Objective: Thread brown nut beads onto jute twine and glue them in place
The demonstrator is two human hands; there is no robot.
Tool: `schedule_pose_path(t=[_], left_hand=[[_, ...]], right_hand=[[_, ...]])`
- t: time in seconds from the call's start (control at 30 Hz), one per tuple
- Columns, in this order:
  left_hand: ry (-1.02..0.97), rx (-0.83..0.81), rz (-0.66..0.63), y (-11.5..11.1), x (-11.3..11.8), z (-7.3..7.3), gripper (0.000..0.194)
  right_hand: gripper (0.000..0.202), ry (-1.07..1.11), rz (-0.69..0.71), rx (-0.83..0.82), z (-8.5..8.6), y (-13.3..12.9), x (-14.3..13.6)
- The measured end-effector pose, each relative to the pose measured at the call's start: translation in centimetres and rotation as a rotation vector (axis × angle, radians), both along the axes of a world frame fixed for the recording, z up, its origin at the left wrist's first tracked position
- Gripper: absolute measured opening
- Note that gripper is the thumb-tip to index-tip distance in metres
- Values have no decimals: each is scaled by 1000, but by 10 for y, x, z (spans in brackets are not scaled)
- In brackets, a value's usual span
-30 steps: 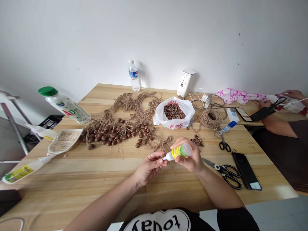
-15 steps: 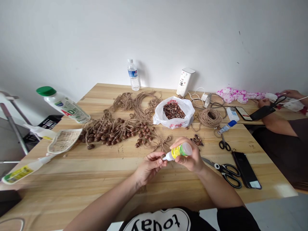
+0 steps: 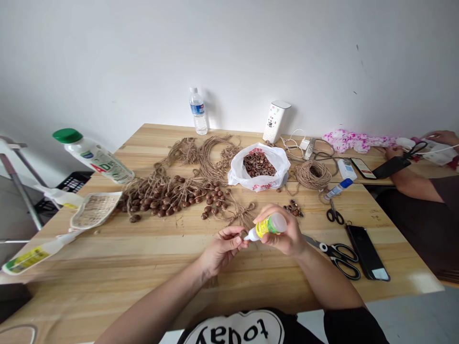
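Between the thumb and fingers of my left hand [image 3: 224,248] is a small brown nut shell [image 3: 243,234], mostly covered by the fingertips. My right hand [image 3: 283,236] is closed around a small glue bottle [image 3: 268,226] with a yellow and green label. The bottle is tilted, and its white nozzle is at the shell. Just beyond my hands lies a bundle of knotted twine [image 3: 241,210]. To its left are loose brown nuts [image 3: 215,200] and a heap of nuts on twine [image 3: 161,200]. A few shell pieces [image 3: 294,208] lie beyond my right hand.
Behind stands a white plastic bag [image 3: 236,174] of shells beside a twine coil [image 3: 313,175]. Large scissors [image 3: 344,255], small scissors [image 3: 334,216] and a black phone [image 3: 366,252] lie right. A woven tray [image 3: 95,210] and bottles are left. A co-worker's arm [image 3: 412,184] reaches in at right.
The glue bottle's nozzle has shifted very slightly to the right, and more of the shell shows. Both hands otherwise keep their places.
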State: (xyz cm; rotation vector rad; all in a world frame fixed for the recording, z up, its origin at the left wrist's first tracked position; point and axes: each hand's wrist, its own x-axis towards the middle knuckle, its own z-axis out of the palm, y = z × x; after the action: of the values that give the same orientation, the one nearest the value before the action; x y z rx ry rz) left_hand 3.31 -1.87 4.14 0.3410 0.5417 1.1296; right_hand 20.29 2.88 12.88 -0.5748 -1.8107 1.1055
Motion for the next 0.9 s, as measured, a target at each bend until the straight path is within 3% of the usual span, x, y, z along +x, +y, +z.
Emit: schedule_pose_path(t=[0.9], left_hand=[[10,1,2,0,-1,-4,25]], right_hand=[[33,-14,-37,48,3,2,5]])
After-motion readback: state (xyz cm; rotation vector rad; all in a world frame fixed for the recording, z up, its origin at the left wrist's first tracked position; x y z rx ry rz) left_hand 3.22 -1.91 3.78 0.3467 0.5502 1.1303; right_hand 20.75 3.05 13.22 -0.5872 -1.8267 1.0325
